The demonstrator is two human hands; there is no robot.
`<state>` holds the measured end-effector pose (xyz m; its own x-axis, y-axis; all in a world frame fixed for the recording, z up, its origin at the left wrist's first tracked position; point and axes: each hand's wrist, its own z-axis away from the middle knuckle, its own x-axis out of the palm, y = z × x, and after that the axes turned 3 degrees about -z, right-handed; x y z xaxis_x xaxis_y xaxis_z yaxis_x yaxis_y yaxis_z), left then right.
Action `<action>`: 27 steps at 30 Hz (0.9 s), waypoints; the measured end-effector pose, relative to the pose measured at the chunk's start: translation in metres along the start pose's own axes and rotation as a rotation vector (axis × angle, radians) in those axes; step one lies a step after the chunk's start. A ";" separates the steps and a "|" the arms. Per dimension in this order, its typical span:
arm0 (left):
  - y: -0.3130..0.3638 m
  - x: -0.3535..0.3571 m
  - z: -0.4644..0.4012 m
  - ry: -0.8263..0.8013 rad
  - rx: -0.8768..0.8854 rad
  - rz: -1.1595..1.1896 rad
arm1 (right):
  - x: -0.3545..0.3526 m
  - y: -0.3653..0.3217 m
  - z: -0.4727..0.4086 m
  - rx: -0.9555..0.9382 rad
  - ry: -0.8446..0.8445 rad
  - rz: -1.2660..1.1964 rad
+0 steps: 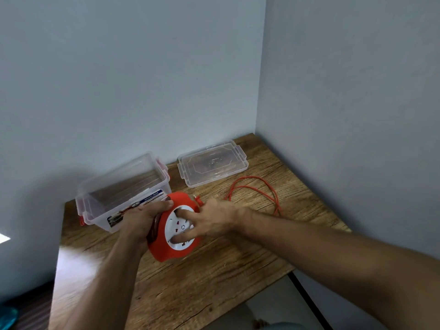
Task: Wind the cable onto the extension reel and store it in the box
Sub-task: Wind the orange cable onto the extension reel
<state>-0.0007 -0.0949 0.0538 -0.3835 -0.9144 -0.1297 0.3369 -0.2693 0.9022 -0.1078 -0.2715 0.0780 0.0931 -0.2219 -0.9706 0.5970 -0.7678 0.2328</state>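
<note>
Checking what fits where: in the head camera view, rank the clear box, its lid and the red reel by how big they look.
1. clear box, largest
2. lid
3. red reel

Lid and reel look close. The reel is nearer the camera, so that order is unsure.

— What colours do you have in front of you?
— Your reel [176, 226] is red with a white face, its cable [257, 189] orange-red. Your box [123, 189] is clear with red latches and a blue-and-white label, the lid [212, 163] clear. Your table [214, 270] is brown wood-grain.
</note>
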 end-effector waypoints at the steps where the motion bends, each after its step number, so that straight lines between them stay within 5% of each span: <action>1: 0.001 0.001 0.000 0.002 0.005 0.003 | -0.009 -0.002 0.000 0.022 0.034 -0.035; 3: 0.002 0.000 0.002 0.010 0.025 0.041 | -0.011 -0.004 0.000 0.166 0.136 -0.269; 6: 0.004 -0.001 0.006 0.028 0.052 0.082 | 0.031 -0.008 -0.016 0.148 0.026 -0.107; 8: 0.005 0.002 0.008 0.060 0.066 0.105 | 0.053 -0.015 -0.028 0.365 0.056 -0.246; 13: 0.000 0.011 0.011 0.098 0.123 0.182 | 0.047 -0.049 -0.048 1.096 0.505 -1.141; 16: -0.006 0.012 0.014 0.109 0.164 0.189 | 0.037 -0.056 -0.068 1.390 0.442 -1.911; 18: -0.009 0.008 0.013 0.136 0.152 0.223 | 0.028 -0.050 -0.064 1.329 0.326 -2.075; 20: -0.011 0.001 0.013 0.181 0.115 0.292 | 0.024 -0.041 -0.054 1.200 0.196 -1.761; 24: -0.013 -0.009 0.010 0.191 0.077 0.348 | 0.030 -0.023 -0.032 0.679 0.180 -0.407; 27: -0.012 -0.010 0.008 0.140 0.071 0.328 | 0.042 -0.011 -0.027 0.233 0.144 -0.229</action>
<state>-0.0080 -0.0799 0.0477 -0.1421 -0.9824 0.1211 0.3600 0.0627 0.9308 -0.0893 -0.2563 0.0331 0.0992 0.0460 -0.9940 0.4191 -0.9079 -0.0001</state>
